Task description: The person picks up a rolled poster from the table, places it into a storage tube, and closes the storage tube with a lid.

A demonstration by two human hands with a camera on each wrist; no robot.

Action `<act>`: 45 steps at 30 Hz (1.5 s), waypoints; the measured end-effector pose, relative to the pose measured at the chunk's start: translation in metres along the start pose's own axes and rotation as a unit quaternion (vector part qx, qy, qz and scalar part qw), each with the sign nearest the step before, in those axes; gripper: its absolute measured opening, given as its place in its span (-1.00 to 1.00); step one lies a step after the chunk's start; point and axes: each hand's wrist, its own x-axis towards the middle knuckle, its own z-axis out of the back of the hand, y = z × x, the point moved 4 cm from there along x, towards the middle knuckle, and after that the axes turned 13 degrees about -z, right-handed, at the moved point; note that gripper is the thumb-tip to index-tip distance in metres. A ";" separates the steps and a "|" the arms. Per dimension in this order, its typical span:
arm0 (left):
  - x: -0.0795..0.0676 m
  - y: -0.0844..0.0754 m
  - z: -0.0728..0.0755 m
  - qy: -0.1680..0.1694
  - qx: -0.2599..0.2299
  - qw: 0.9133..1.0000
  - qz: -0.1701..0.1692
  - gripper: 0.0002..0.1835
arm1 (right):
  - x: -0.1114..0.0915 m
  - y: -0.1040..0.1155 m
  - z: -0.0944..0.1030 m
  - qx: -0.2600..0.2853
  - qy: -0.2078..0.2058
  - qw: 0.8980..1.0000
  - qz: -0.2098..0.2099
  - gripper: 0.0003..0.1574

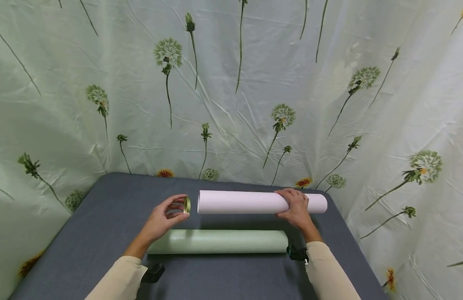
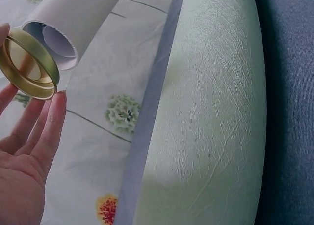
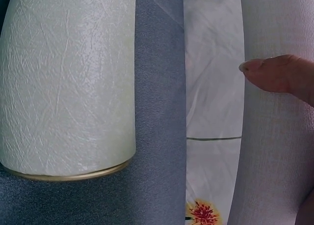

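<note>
My left hand (image 1: 165, 218) pinches a gold metal cap (image 1: 187, 205) by its rim, with the thumb below and fingertips above. Just right of the cap is the uncapped left end of a pale pink cardboard tube (image 1: 235, 202); a small gap separates them. In the left wrist view the cap (image 2: 30, 63) faces the tube's hollow mouth (image 2: 54, 41). My right hand (image 1: 296, 208) grips the pink tube near its right end, fingers over the top. The right wrist view shows the thumb (image 3: 274, 75) along the tube's side.
A pale green textured tube (image 1: 220, 241) lies across the table nearer to me, below both hands. A gold rim (image 3: 73, 176) closes its right end. The grey cloth-covered table (image 1: 123, 200) meets a flower-printed curtain (image 1: 231, 104) at the back.
</note>
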 end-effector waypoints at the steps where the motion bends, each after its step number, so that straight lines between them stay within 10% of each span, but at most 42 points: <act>1: 0.001 0.001 -0.001 -0.001 -0.004 1.000 0.005 -0.37 | 0.000 0.000 0.000 0.001 -0.001 1.000 0.000 -0.14; 45: 0.021 0.015 -0.016 0.018 -0.061 0.998 0.011 -0.36 | 0.000 0.006 -0.001 -0.008 -0.006 1.000 0.010 -0.16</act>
